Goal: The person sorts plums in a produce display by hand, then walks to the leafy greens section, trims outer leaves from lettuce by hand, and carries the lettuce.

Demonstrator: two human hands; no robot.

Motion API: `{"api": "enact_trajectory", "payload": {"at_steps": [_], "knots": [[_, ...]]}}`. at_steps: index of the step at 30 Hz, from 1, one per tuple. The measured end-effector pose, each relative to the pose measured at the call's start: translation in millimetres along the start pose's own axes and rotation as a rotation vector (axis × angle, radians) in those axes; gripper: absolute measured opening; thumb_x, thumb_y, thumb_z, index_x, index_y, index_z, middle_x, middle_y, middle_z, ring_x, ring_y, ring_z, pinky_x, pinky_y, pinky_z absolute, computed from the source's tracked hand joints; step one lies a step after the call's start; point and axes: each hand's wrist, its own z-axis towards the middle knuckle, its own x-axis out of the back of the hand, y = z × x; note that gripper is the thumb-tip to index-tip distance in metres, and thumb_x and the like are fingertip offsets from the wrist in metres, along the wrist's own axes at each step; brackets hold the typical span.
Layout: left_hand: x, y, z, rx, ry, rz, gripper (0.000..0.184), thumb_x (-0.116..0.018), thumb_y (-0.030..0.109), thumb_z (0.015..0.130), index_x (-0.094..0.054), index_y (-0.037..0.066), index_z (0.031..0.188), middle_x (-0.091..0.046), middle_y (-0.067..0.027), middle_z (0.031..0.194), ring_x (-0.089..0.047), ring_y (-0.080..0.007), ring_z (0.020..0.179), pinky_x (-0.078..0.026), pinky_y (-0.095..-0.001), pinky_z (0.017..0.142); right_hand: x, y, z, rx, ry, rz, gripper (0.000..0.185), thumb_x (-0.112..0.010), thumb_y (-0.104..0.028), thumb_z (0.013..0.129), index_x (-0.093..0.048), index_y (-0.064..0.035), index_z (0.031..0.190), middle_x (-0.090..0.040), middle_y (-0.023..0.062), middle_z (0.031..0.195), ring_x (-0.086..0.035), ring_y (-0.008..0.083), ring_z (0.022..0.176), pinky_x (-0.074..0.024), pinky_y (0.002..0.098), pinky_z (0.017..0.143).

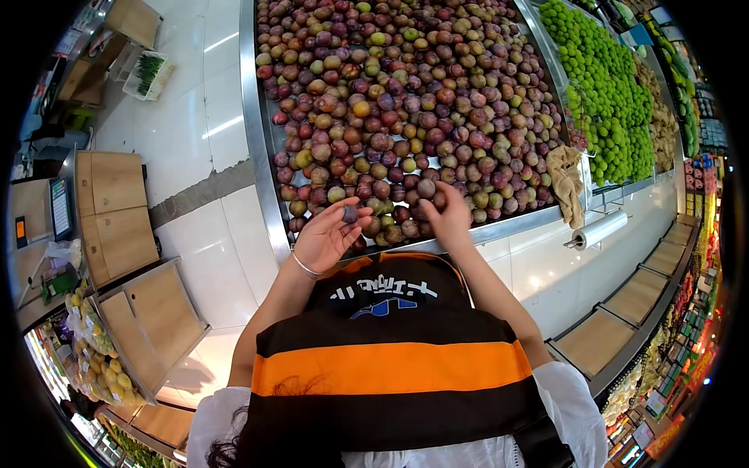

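Note:
Dark red and purple plums (421,101), some yellowish or greenish, fill a metal-edged display bin (269,204) in front of me. My left hand (326,238) is turned palm up over the bin's near edge. Its curled fingers hold a small dark purple plum (350,213). A thin bracelet (306,267) circles that wrist. To the right, my right hand (452,221) reaches over the near plums, thumb and fingers bent around a plum (440,201) partly hidden by them. A greyish-purple plum (426,188) sits at its fingertips.
Green round fruit (601,101) is heaped right of the plums. A brown cloth (565,175) hangs at the bin's corner, near a plastic bag roll (602,231). Wooden cabinets (117,204) stand left across white floor tiles (222,261). A low wooden-topped shelf (597,341) runs along the right.

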Motion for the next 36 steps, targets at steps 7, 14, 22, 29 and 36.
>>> {"api": "enact_trajectory", "payload": {"at_steps": [7, 14, 22, 29, 36], "knots": [[4.9, 1.3, -7.6, 0.010, 0.125, 0.051, 0.045, -0.043, 0.046, 0.091, -0.057, 0.005, 0.103, -0.062, -0.0045, 0.084, -0.053, -0.0098, 0.068, -0.039, -0.0201, 0.056, -6.2, -71.7, 9.5, 0.316, -0.188, 0.295, 0.057, -0.068, -0.013, 0.072, -0.045, -0.0030, 0.123, -0.054, 0.0162, 0.113, -0.055, 0.0290, 0.100, -0.0437, 0.0346, 0.086], [28.8, 8.2, -14.8, -0.062, 0.152, -0.027, 0.041, -0.048, 0.043, 0.090, -0.054, 0.005, 0.104, -0.045, 0.0019, 0.066, -0.040, -0.0073, 0.057, -0.034, -0.0194, 0.051, 71.9, 47.8, 24.8, -0.043, 0.229, -0.432, 0.070, -0.073, -0.026, 0.067, -0.041, -0.0013, 0.124, -0.042, 0.0197, 0.123, -0.043, 0.0373, 0.108, -0.0365, 0.0430, 0.093], [4.4, 7.8, -0.8, 0.005, 0.122, 0.023, 0.032, -0.051, 0.020, 0.086, -0.050, 0.009, 0.116, -0.058, -0.0062, 0.092, -0.054, -0.0134, 0.079, -0.044, -0.0236, 0.068, 66.3, 49.7, 44.6, -0.239, 0.167, -0.302, 0.070, -0.077, -0.028, 0.062, -0.045, -0.0083, 0.121, -0.043, 0.0161, 0.111, -0.047, 0.0360, 0.103, -0.0437, 0.0417, 0.084], [-2.1, 2.0, 3.6, 0.038, 0.057, 0.098, 0.029, -0.048, 0.015, 0.086, -0.048, 0.010, 0.114, -0.058, -0.0113, 0.103, -0.056, -0.0177, 0.091, -0.047, -0.0279, 0.076, 30.8, 30.0, 52.5, -0.124, 0.306, -0.060, 0.062, -0.076, -0.027, 0.064, -0.050, -0.0068, 0.116, -0.038, 0.0193, 0.117, -0.045, 0.0363, 0.105, -0.0414, 0.0406, 0.090], [3.8, -1.9, 2.5, 0.044, 0.090, 0.128, 0.019, -0.047, 0.015, 0.088, -0.051, 0.012, 0.107, -0.058, -0.0101, 0.107, -0.057, -0.0181, 0.093, -0.047, -0.0279, 0.076, 7.3, -31.0, 39.6, 0.127, -0.039, 0.196, 0.058, -0.069, -0.022, 0.071, -0.045, -0.0107, 0.123, -0.037, 0.0159, 0.128, -0.046, 0.0369, 0.111, -0.0439, 0.0414, 0.088]]}}
